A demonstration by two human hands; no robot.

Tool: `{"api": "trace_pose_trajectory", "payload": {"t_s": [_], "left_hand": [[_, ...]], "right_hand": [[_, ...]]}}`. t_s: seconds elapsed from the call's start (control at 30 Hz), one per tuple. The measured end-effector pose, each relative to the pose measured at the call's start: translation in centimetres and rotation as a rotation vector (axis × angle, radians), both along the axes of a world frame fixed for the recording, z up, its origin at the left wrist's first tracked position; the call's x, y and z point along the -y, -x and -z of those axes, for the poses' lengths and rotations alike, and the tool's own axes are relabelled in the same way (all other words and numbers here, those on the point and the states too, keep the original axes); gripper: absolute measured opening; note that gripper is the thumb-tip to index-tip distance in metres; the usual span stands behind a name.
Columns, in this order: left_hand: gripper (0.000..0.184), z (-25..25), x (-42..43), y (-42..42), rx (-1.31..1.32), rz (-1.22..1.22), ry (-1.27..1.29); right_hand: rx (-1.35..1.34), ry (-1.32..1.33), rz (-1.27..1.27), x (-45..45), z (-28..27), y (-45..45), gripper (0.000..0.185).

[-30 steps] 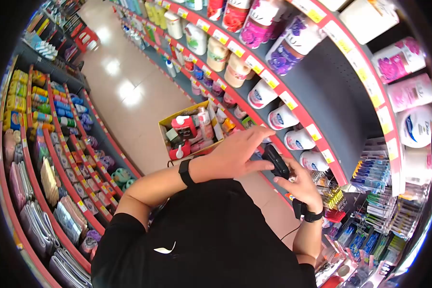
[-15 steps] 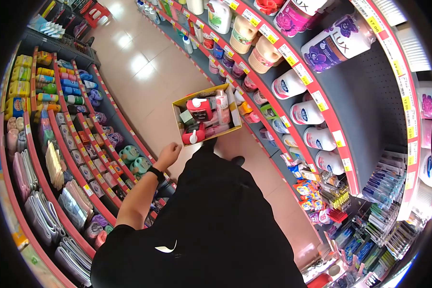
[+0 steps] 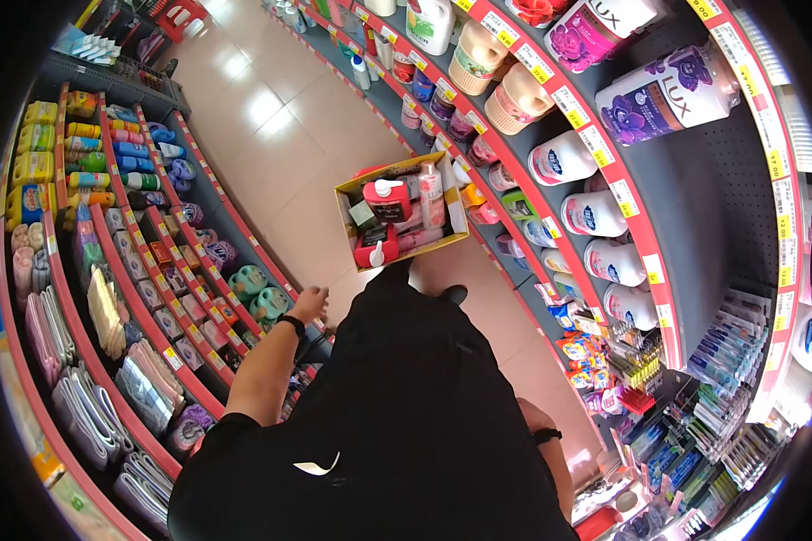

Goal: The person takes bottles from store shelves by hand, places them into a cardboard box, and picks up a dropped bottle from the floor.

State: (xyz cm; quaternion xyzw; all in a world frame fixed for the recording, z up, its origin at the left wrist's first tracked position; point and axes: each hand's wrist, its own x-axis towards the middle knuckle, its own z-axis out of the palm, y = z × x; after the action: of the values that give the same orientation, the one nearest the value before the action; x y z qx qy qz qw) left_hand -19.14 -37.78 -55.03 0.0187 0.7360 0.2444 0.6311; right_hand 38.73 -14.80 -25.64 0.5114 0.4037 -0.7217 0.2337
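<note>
My left hand (image 3: 311, 305) hangs in the air by the left shelves, its fingers loosely apart and holding nothing; a dark band is round the wrist. On the right, my right hand (image 3: 534, 417) is partly hidden by my black shirt, so its fingers do not show. In front of my feet a yellow-edged cardboard box (image 3: 457, 230) stands on the floor. Inside it lie red pump bottles (image 3: 390, 200) with white pump heads, a pink bottle (image 3: 431, 194) and a small pale green box (image 3: 362, 215). Neither hand touches the box.
Shelves with folded towels (image 3: 86, 415), yellow bottles (image 3: 34, 168) and green jugs (image 3: 269, 305) line my left. The right shelf holds white bottles (image 3: 594, 214), purple Lux bottles (image 3: 668, 95) and beige bottles (image 3: 517, 97); toothbrush packs (image 3: 731, 334) hang lower down. A tiled aisle (image 3: 289, 126) runs ahead.
My left hand has dropped slightly back and its fingers have loosened from a curled shape. My right forearm has come into view. The box and shelves appear shifted slightly as the view moves.
</note>
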Motion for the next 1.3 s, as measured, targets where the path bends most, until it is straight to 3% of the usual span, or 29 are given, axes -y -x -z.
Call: {"api": "trace_pose_trajectory", "payload": {"t_s": [0.07, 0.13, 0.23, 0.27, 0.43, 0.53, 0.67, 0.73, 0.87, 0.97, 1.07, 1.17, 1.23, 1.3], "left_hand": [[0.044, -3.7, -4.4, -0.3, -0.090, 0.008, -0.020], [0.046, -8.7, -8.0, -0.3, -0.188, 0.052, -0.053], [0.045, -11.0, -10.1, 0.0, -0.193, 0.045, -0.066], [0.045, -10.8, -9.8, 0.1, -0.192, 0.046, -0.063], [0.045, -8.8, -7.0, 1.0, -0.145, 0.088, 0.022], [0.042, -7.1, -4.3, 1.3, -0.152, 0.115, 0.076], [0.040, -8.4, -3.2, 1.1, -0.124, 0.115, 0.157], [0.038, -8.0, -2.9, 1.0, -0.131, 0.092, 0.167], [0.039, -6.6, -3.2, 1.4, -0.028, 0.038, 0.089], [0.041, -7.4, -5.2, 0.7, -0.140, 0.071, 0.063], [0.044, -7.6, -6.3, 0.5, -0.125, 0.066, -0.001], [0.045, -6.0, -6.0, 0.7, -0.122, 0.061, -0.043], [0.044, -4.8, -5.0, 1.0, -0.111, 0.066, -0.051], [0.041, -1.8, -2.7, 1.4, -0.113, 0.023, -0.102]], "right_hand": [[0.177, 0.160, 0.141, -0.1, 2.4, -1.7, 0.043], [0.151, 0.100, 0.174, -0.1, 2.7, -0.5, 0.042], [0.136, 0.014, 0.159, -0.9, 3.2, 1.9, 0.043], [0.100, 0.005, 0.203, -0.1, 6.0, 1.0, 0.044], [0.047, -0.147, 0.235, 1.4, 8.5, 2.1, 0.046], [0.038, -0.103, 0.410, 2.2, 7.8, 3.2, 0.044], [-0.046, -0.216, 0.287, 1.9, 4.8, 4.8, 0.042], [-0.016, -0.091, 0.586, 1.8, 3.2, 6.4, 0.042], [0.106, -0.180, 0.364, 1.0, 5.8, 6.0, 0.043], [0.278, -0.341, 0.133, 1.0, 8.1, 6.0, 0.043], [0.213, -0.416, 0.188, 2.2, 8.8, 4.5, 0.041], [-0.126, -0.530, 0.216, 1.6, 3.9, 6.8, 0.042], [0.069, -0.184, 0.474, 0.6, 1.0, 8.5, 0.040], [0.058, -0.263, 0.434, 1.4, 3.6, 6.7, 0.038]]}}
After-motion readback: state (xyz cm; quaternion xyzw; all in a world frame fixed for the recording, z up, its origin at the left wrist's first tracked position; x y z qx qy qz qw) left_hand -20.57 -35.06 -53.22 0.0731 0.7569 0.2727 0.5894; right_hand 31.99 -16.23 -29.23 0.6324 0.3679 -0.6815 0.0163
